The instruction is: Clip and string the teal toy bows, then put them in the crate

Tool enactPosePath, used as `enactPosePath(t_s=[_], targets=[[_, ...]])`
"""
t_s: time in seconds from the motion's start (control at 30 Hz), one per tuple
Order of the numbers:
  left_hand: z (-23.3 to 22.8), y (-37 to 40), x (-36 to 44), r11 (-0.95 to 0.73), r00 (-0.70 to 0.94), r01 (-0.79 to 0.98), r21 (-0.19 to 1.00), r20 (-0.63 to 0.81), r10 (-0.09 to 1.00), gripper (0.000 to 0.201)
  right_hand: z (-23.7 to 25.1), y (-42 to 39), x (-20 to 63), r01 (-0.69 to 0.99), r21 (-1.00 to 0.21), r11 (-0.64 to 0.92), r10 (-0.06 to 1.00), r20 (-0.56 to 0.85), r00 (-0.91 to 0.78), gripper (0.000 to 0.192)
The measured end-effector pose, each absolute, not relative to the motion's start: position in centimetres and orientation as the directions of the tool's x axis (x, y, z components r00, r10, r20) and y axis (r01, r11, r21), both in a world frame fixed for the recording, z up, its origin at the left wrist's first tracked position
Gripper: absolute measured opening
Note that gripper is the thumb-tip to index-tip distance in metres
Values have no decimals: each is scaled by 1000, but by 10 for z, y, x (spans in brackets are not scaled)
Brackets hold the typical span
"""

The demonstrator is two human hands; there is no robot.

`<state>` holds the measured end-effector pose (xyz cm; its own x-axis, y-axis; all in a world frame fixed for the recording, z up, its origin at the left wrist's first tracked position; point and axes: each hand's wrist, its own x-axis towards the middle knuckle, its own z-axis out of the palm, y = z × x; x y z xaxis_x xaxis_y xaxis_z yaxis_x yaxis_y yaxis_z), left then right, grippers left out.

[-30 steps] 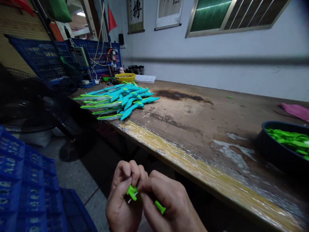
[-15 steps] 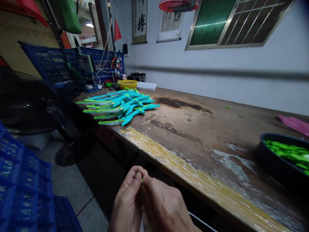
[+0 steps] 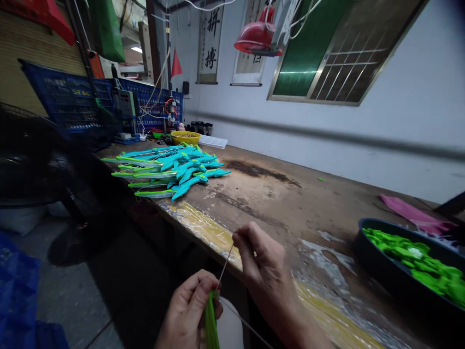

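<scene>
My left hand (image 3: 191, 305) is closed around a long bright-green plastic piece (image 3: 210, 320), whose lower end runs out of the picture. From the tip of this piece a thin string (image 3: 225, 266) rises taut to my right hand (image 3: 267, 259), which pinches its upper end between thumb and fingers just over the table edge. Another length of pale cord (image 3: 247, 324) slants down to the right beneath my right wrist. Farther off on the table lies a pile of turquoise and green plastic toy pieces (image 3: 189, 167) with strings on them.
On the right of the wooden table (image 3: 261, 194) stands a dark tub (image 3: 378, 264) of green plastic parts, with a pink cloth (image 3: 414, 213) behind it. A yellow bowl (image 3: 187, 139) is at the back. Blue crates (image 3: 18, 291) and a dark fan (image 3: 32, 165) stand on the left.
My hands were together; now my right hand has moved up and right, drawing the string out. The green piece in my left hand shows more. The view has tilted up and turned right.
</scene>
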<state>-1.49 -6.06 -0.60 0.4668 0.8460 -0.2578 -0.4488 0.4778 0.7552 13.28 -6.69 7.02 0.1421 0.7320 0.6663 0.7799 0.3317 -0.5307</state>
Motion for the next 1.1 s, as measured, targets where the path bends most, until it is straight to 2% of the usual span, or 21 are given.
enactPosePath(t_s=[0.17, 0.27, 0.37, 0.5, 0.6, 0.77, 0.97, 1.03, 1.1], targets=[[-13, -62, -21, 471, 487, -465, 750, -228, 843, 32, 42, -75, 128, 770, -553, 317, 806, 585, 89, 19], [-20, -61, -22, 464, 477, -465, 754, -229, 849, 33, 28, -90, 124, 715, -556, 424, 826, 561, -54, 17], [-24, -62, -21, 459, 488, -428, 779, -229, 842, 35, 25, -99, 122, 570, -659, 492, 851, 503, -153, 18], [-22, -64, -20, 438, 503, -345, 831, -230, 833, 36, 25, -101, 126, 392, -842, 370, 925, 371, -78, 14], [-19, -64, -21, 397, 508, -320, 861, -198, 839, 37, 21, -99, 128, 286, -902, 322, 944, 328, -27, 13], [-18, -60, -20, 400, 516, -343, 850, -185, 836, 36, 23, -102, 128, 375, -846, 378, 915, 404, -11, 13], [-19, -59, -19, 395, 500, -316, 862, -202, 842, 40, 47, -101, 140, 451, -825, 340, 940, 280, -196, 21], [-19, -60, -19, 404, 501, -307, 862, -215, 838, 40, 49, -97, 143, 475, -796, 375, 924, 280, -261, 18], [-20, -61, -19, 418, 509, -302, 857, -226, 831, 39, 47, -94, 143, 505, -763, 403, 915, 313, -256, 17]])
